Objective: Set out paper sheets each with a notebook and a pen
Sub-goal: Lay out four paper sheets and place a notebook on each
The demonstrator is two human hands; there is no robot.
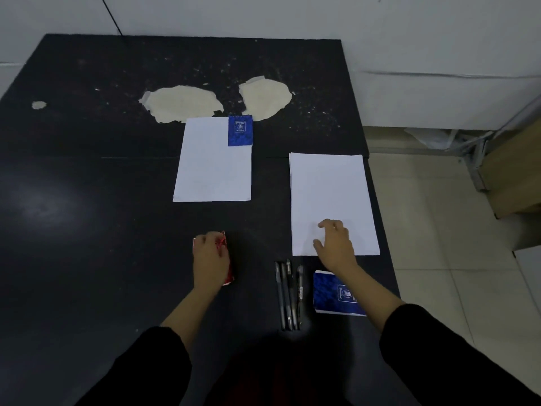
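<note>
writing: blue notebook (240,130) has a white logo, too blurry to read
left hand (210,259): grips red notebook (227,260), mostly hidden, left of pens (289,294)
right hand (335,244): fingers loose on paper sheet (330,194) above pens

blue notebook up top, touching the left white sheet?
Touching. The head view shows the small blue spiral notebook lying flat on the far right corner of the left white paper sheet, overlapping it with no gap.
</note>
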